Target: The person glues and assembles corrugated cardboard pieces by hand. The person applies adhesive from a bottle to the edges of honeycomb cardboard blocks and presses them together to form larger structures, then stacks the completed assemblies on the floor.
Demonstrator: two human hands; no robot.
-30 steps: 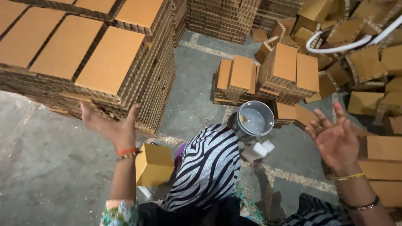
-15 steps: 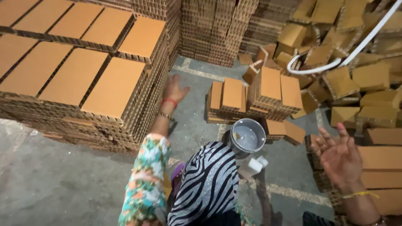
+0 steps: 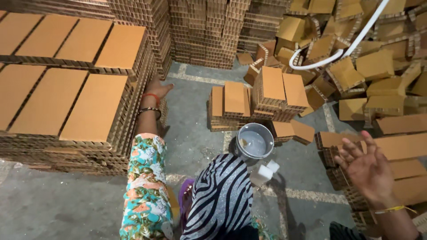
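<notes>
- The left hand is stretched far out, its fingers released and flat, holding nothing. It rests at the near right corner of the tall stack of cardboard sheets, touching or nearly touching the stack's edge; which of the two cannot be told.
- The right hand hangs in the air at the right, palm up, fingers spread and released, empty. It is above the low cardboard piles there and apart from them.
- The stack stands at the left, sheets laid flat in several columns, brown faces up. The top sheet nearest the left hand has its long axis running from near to far, tilted a little to the right; its short far edge points at the far wall of stacks.
- To work this stack well, I judge the left hand should get its fingers under the sheet's right long edge, close to the corner, and lift the sheet level so that the sheets below stay squared.
- The right hand would do best to come across and take the other side, since a sheet this long may sag or catch if held from one end.
- A metal bucket sits on the floor between the hands, near a striped cloth. A white hose loops over the loose boxes at far right.
</notes>
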